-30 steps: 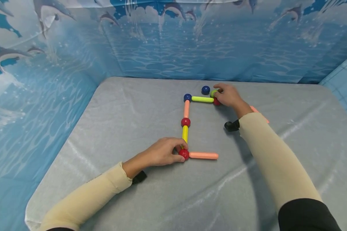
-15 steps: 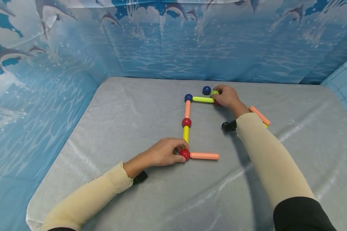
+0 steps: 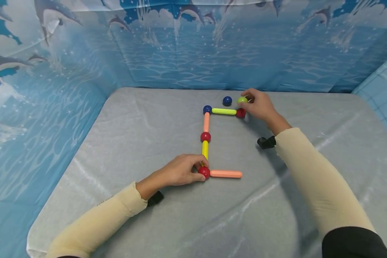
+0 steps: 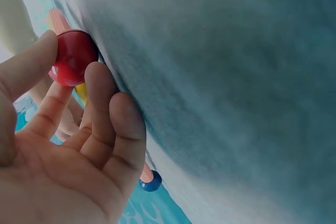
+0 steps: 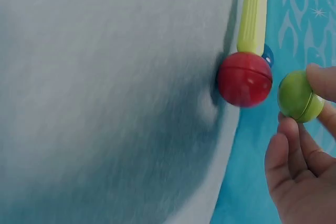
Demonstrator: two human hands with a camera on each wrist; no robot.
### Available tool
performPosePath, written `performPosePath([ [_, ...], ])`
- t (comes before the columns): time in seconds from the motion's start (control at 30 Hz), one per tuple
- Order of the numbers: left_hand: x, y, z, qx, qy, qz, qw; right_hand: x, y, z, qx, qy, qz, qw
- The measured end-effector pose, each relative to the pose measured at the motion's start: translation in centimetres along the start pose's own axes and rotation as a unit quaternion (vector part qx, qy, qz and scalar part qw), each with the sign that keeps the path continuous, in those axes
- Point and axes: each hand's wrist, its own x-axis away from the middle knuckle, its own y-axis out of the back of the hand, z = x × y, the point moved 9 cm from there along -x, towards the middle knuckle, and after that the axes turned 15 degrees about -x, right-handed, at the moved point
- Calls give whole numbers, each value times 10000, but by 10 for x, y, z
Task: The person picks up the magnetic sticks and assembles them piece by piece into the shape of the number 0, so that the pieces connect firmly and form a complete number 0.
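My left hand (image 3: 184, 169) pinches a red ball (image 3: 204, 172) at the near corner of a chain of balls and rods. From that ball an orange rod (image 3: 226, 174) points right and a yellow rod (image 3: 205, 148) runs away to a second red ball (image 3: 205, 137). Beyond it, another orange rod (image 3: 206, 122) joins a blue ball (image 3: 207, 109), then a yellow-green rod (image 3: 224, 111) ends in a third red ball (image 3: 241, 113). Between thumb and fingers, my right hand (image 3: 259, 104) holds a green ball (image 5: 300, 97), apart from that red ball in the right wrist view.
A loose blue ball (image 3: 227, 101) lies behind the yellow-green rod, near the far edge of the grey cloth-covered table (image 3: 142, 118). A blue dolphin-print curtain (image 3: 193, 53) hangs behind and at the left. My right forearm (image 3: 319, 179) crosses the right side of the table.
My right hand has lifted the green ball a little back and right, uncovering the red ball. The right forearm has swung right and now covers the loose rods. My left hand stays put.
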Motion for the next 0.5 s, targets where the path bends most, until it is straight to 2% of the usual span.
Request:
performPosePath([
  [0.13, 0, -1, -1, 11, 5, 24, 10000, 13, 6, -1, -167, 213, 251, 9993],
  [0.3, 0, -1, -1, 15, 51, 55, 10000, 30, 14, -3, -314, 242, 519, 9979],
  [0.5, 0, 0, 0, -10, 95, 67, 9999, 48, 13, -3, -56, 243, 874, 9959],
])
